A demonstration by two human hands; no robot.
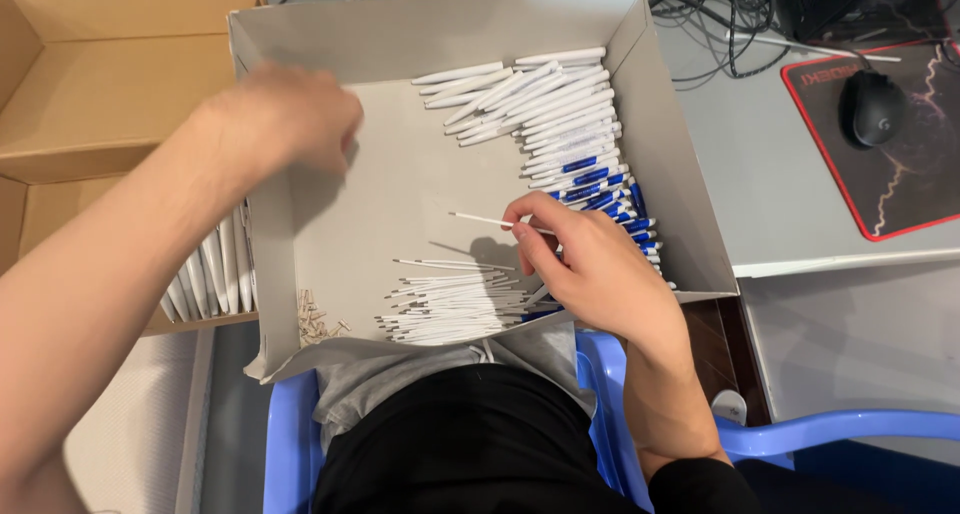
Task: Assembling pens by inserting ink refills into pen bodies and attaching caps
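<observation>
Our right hand [590, 264] pinches a thin white refill [490, 220], tip pointing left, w/ a refill pile [455, 309] just below it & finished pens [570, 134] above. Left hand [290, 114] is blurred over the box [400, 44]; can't tell its grip.

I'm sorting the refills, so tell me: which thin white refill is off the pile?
The single refill pinched in the right hand, raised above the pile of refills lying on the box floor.
</observation>
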